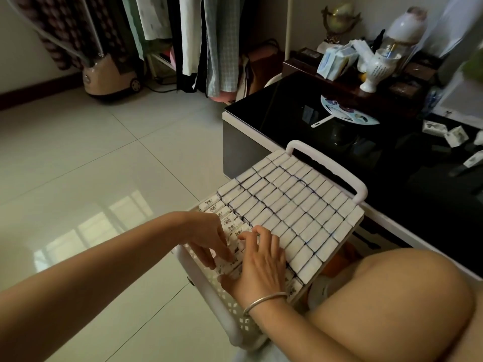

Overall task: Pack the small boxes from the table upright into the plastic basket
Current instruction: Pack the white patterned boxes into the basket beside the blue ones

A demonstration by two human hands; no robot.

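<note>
Table (287, 121), black glossy top, fills the 1 to 3 o'clock part of the view. Plastic basket (326, 163), white, stands against the table's near edge beside the person's knee (405, 296).

The basket is nearly full. The packed block (287, 205) of small boxes stands upright in tight rows, white ends up. One side column (217, 207) along the basket's 9 o'clock wall shows printed faces instead. Its boxes have their long axes running about 8 to 2 o'clock, and the column itself runs off toward 12.

Both hands are on the near end of that column, at the basket's 7 o'clock corner. Left hand (206, 236) comes in from 9 o'clock, its fingers fairly straight and pointing down, tips pressing on box tops, nothing clasped. Right hand (261, 259), with a bracelet (264, 300) on the wrist, lies over the boxes with bent fingers. Its thumb is out toward 8 o'clock. Can't tell if it pinches a box or just rests there.

Loose boxes (456, 135) lie flat on the table at 2 o'clock from the hands, well apart, on the far side of the basket.

Judgement: the job is near done. The key relation is that the leftover boxes sit at 2 o'clock, so the right hand is the nearer one to fetch them. The column to be filled or squared up lies directly under both sets of fingertips.
</note>
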